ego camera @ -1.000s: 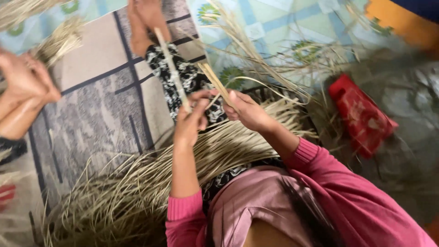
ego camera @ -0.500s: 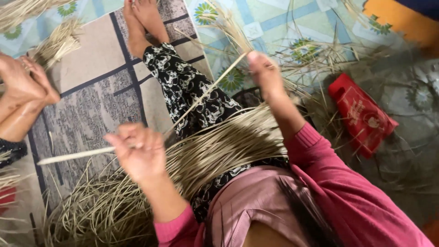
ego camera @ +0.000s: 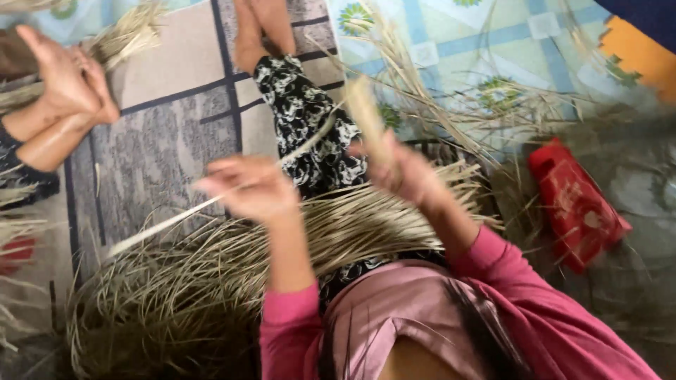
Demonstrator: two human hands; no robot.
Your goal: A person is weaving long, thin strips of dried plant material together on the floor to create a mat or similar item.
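strips of dry pale straw [ego camera: 211, 274] lie in a thick bundle across the seated person's lap and spill onto the floor mat [ego camera: 162, 141] to the left. the left hand [ego camera: 246, 184] is raised above that bundle, its fingers [ego camera: 218, 176] clenched around one long flat strip [ego camera: 158, 225] that slants down and to the left, its far end low over the mat. the right hand [ego camera: 405, 172] sits just beside the left, a little higher, with its fingers curled tight on a wider, blurred piece of the same straw [ego camera: 366, 116] that stands up and leans away from the body. a thin strand runs between the two hands, though motion blur hides exactly how it joins them. both hands hover over the knee of the patterned black-and-white trouser leg [ego camera: 310, 127], which stretches away toward a bare foot [ego camera: 260, 32] at the top edge. pink sleeves [ego camera: 493, 274] cover both forearms. more loose straw [ego camera: 451, 98] is scattered on the blue-and-green patterned mat [ego camera: 479, 42] beyond the right hand. a red flat packet [ego camera: 574, 204] lies well apart on the right. at the upper left, another person's bare feet [ego camera: 63, 84] rest on the mat near a small tuft of straw [ego camera: 130, 32].
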